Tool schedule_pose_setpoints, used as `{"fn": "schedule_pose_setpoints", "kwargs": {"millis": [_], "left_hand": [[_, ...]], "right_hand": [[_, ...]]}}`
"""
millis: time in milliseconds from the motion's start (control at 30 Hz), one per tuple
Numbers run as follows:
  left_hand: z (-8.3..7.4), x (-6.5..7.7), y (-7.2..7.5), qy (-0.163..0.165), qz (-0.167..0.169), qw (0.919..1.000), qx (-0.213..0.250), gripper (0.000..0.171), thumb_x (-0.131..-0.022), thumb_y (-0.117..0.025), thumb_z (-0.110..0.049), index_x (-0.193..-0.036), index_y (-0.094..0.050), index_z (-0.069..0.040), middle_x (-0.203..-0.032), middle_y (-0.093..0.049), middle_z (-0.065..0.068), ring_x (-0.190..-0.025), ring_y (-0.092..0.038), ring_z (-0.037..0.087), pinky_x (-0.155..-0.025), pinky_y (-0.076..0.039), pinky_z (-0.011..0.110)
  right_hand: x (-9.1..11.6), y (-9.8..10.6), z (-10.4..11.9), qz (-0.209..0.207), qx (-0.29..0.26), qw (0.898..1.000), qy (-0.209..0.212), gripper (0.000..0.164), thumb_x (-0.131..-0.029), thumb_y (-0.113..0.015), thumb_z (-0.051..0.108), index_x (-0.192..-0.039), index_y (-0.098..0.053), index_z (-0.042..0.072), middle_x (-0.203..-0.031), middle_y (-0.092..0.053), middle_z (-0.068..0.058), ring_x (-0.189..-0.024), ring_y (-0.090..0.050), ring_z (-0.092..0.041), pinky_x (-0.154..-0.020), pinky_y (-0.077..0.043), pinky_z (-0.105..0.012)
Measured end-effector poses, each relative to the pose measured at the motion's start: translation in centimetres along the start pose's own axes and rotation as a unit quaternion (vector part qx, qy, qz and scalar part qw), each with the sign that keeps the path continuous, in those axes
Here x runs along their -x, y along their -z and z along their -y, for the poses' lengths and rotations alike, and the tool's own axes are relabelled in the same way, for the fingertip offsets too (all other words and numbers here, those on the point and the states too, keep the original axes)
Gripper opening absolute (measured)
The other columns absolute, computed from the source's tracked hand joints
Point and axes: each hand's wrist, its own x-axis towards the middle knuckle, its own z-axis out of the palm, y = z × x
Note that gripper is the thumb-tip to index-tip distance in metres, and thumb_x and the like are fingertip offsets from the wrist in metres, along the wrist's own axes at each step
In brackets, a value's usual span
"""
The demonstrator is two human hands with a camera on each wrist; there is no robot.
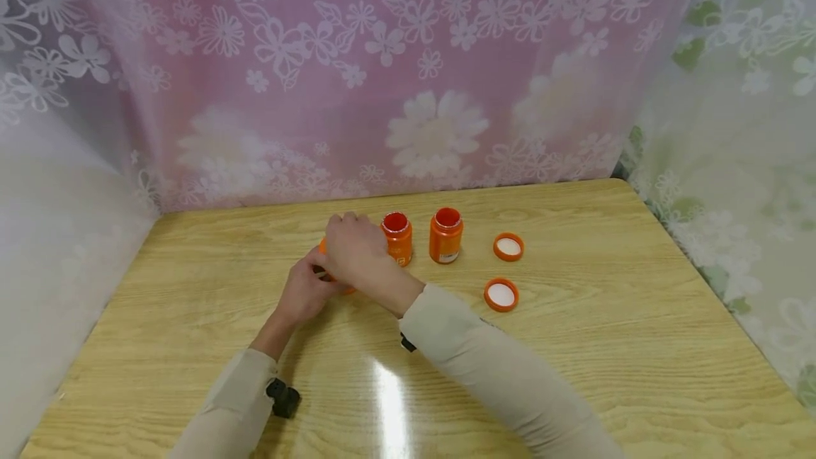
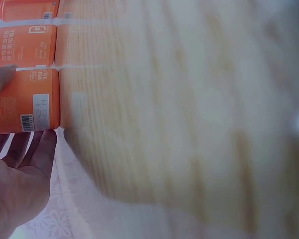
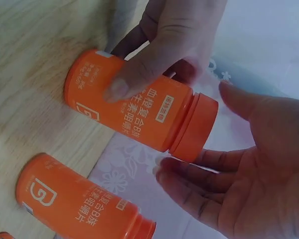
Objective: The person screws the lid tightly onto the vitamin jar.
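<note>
My left hand grips an orange bottle with white lettering, its thumb lying across the label in the right wrist view. The bottle stands upright on the table, with an orange cap on its top. Around that cap my right hand is spread, thumb on one side and fingers on the other; the thumb looks apart from the cap. From the head view, my right hand covers most of this bottle. Beside it stand two uncapped orange bottles, the nearer and the farther.
Two loose orange caps lie with their white insides up, one farther back and one nearer, to the right of the bottles. The wooden table meets a flowered pink curtain at its back edge.
</note>
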Motion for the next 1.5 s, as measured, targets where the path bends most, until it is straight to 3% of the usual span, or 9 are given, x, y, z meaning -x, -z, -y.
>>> {"fn": "schedule_pose_setpoints", "kwargs": {"millis": [133, 267, 333, 433, 600, 767, 900, 1100, 1500], "left_hand": [[0.0, -0.2, 0.2, -0.028, 0.012, 0.9993, -0.02, 0.026, -0.082, -0.078, -0.013, -0.104, -0.065, -0.008, -0.108, -0.062, 0.007, -0.095, -0.061, 0.022, -0.076, -0.053, 0.036], [0.0, -0.1, 0.4, -0.03, 0.009, 0.9982, -0.052, 0.043, -0.084, -0.076, -0.016, -0.121, -0.057, -0.005, -0.111, -0.062, 0.009, -0.094, -0.062, 0.023, -0.074, -0.053, 0.034], [0.0, 0.0, 0.4, -0.016, 0.007, 0.9988, -0.046, 0.049, -0.084, -0.075, -0.016, -0.126, -0.053, -0.002, -0.115, -0.06, 0.011, -0.098, -0.062, 0.025, -0.077, -0.054, 0.034], [0.0, 0.0, 0.3, 0.012, 0.01, 0.9998, -0.014, 0.056, -0.083, -0.076, -0.016, -0.13, -0.049, -0.001, -0.12, -0.058, 0.014, -0.105, -0.06, 0.027, -0.081, -0.054, 0.035], [-0.1, 0.0, 0.1, 0.029, 0.013, 0.9995, -0.007, 0.06, -0.08, -0.08, -0.018, -0.13, -0.05, -0.003, -0.122, -0.057, 0.013, -0.108, -0.06, 0.027, -0.083, -0.053, 0.034], [0.0, -0.1, 0.2, 0.035, 0.009, 0.9993, 0.005, 0.059, -0.079, -0.081, -0.02, -0.127, -0.051, -0.006, -0.122, -0.057, 0.011, -0.108, -0.06, 0.027, -0.081, -0.054, 0.034], [-0.1, -0.1, 0.1, 0.034, 0.007, 0.9994, 0.006, 0.057, -0.078, -0.081, -0.019, -0.125, -0.053, -0.007, -0.121, -0.058, 0.012, -0.106, -0.062, 0.027, -0.08, -0.054, 0.032], [-0.1, -0.1, 0.1, 0.035, 0.0, 0.9994, 0.001, 0.057, -0.079, -0.08, -0.015, -0.128, -0.053, -0.008, -0.121, -0.058, 0.012, -0.107, -0.061, 0.026, -0.081, -0.054, 0.032], [0.0, 0.0, 0.0, 0.027, 0.001, 0.9996, 0.01, 0.058, -0.08, -0.078, -0.01, -0.13, -0.052, -0.005, -0.122, -0.059, 0.014, -0.108, -0.061, 0.028, -0.08, -0.054, 0.032]], "right_hand": [[-0.2, 0.2, -0.6, -0.006, -0.03, 0.997, 0.075, 0.051, -0.095, -0.051, 0.05, -0.131, -0.052, 0.014, -0.123, -0.054, -0.003, -0.11, -0.05, -0.021, -0.083, -0.05, -0.031], [-0.4, 0.9, -1.2, 0.013, -0.036, 0.982, 0.188, 0.051, -0.096, -0.056, 0.035, -0.142, -0.045, 0.018, -0.146, -0.04, -0.003, -0.133, -0.036, -0.021, -0.104, -0.037, -0.032], [-0.5, 1.2, -1.4, 0.033, -0.031, 0.973, 0.226, 0.048, -0.096, -0.058, 0.025, -0.141, -0.047, 0.017, -0.146, -0.04, -0.003, -0.135, -0.034, -0.021, -0.107, -0.032, -0.031], [-0.6, 1.4, -1.8, 0.064, -0.037, 0.967, 0.244, 0.038, -0.095, -0.056, 0.012, -0.133, -0.056, 0.014, -0.135, -0.051, -0.002, -0.125, -0.044, -0.019, -0.101, -0.038, -0.027], [-0.9, 1.2, -2.1, 0.078, -0.072, 0.966, 0.236, 0.026, -0.091, -0.055, 0.0, -0.11, -0.069, 0.01, -0.105, -0.062, 0.0, -0.093, -0.055, -0.015, -0.077, -0.046, -0.021], [-0.9, 1.4, -1.8, 0.062, -0.073, 0.974, 0.203, 0.013, -0.089, -0.062, 0.007, -0.1, -0.068, 0.01, -0.084, -0.058, 0.004, -0.077, -0.052, -0.014, -0.06, -0.044, -0.022], [-0.8, 1.4, -1.4, 0.048, -0.042, 0.983, 0.171, 0.007, -0.09, -0.066, 0.017, -0.096, -0.065, 0.013, -0.082, -0.057, 0.005, -0.078, -0.052, -0.014, -0.06, -0.045, -0.023], [-0.7, 1.1, -0.9, 0.026, -0.013, 0.988, 0.151, 0.01, -0.091, -0.066, 0.022, -0.094, -0.063, 0.013, -0.082, -0.059, 0.003, -0.078, -0.055, -0.016, -0.063, -0.047, -0.026], [-0.3, 0.3, -0.8, -0.02, -0.032, 0.991, 0.128, 0.008, -0.09, -0.066, 0.018, -0.084, -0.063, 0.014, -0.073, -0.056, 0.004, -0.07, -0.053, -0.015, -0.056, -0.045, -0.024]]}}
